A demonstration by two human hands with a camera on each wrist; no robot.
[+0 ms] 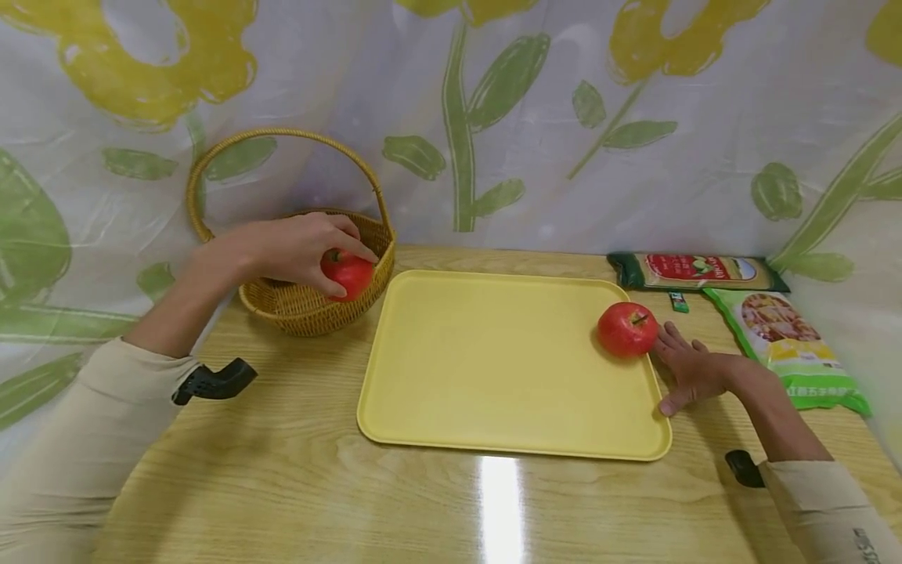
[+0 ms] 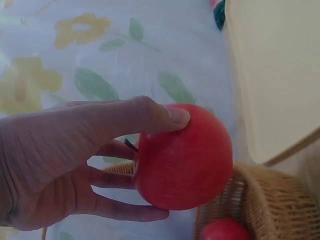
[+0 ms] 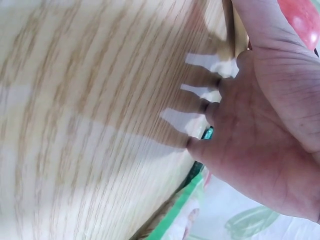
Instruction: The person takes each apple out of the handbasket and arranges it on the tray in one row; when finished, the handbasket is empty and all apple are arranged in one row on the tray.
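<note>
Left grip: holding red apple above wicker basket | right grip: spread wide, beside tray | step: probably apple transfer, direction unclear | next: calls for secure hold, avoiding basket wall

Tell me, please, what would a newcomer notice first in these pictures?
Probably the big yellow tray in the middle of the head view, with a red apple at its right end. Next, the eye may go to the left hand, which grips a second apple at the basket on the left. Behind everything hangs a flowered backdrop.
</note>
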